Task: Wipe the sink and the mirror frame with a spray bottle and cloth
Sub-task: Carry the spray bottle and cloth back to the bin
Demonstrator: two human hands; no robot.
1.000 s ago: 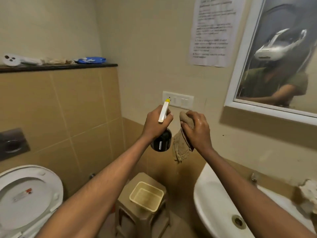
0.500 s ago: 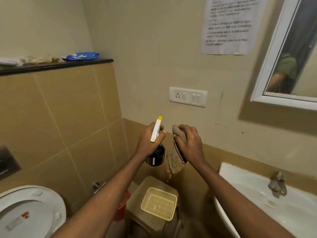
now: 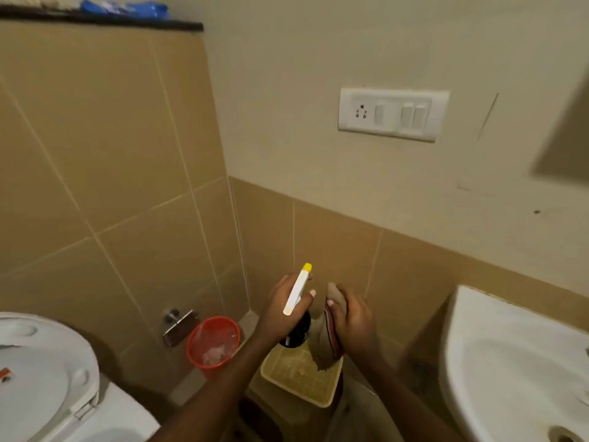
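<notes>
My left hand grips a dark spray bottle with a white trigger head and yellow nozzle tip, held upright low in the middle. Right beside it, my right hand grips a bunched beige cloth that hangs down. Both hands hover just above a shallow yellow tray on a stool. The white sink juts in at the lower right, its drain near the bottom edge. The mirror frame is out of view.
A toilet with raised lid fills the lower left. A red bin stands on the floor by the tiled wall, next to a metal wall fitting. A white switch plate sits on the wall above. A dark ledge carries blue items.
The view has tilted down and left, so the mirror and notice have left the frame. Both hands have dropped with the bottle and cloth to just above the yellow tray.
</notes>
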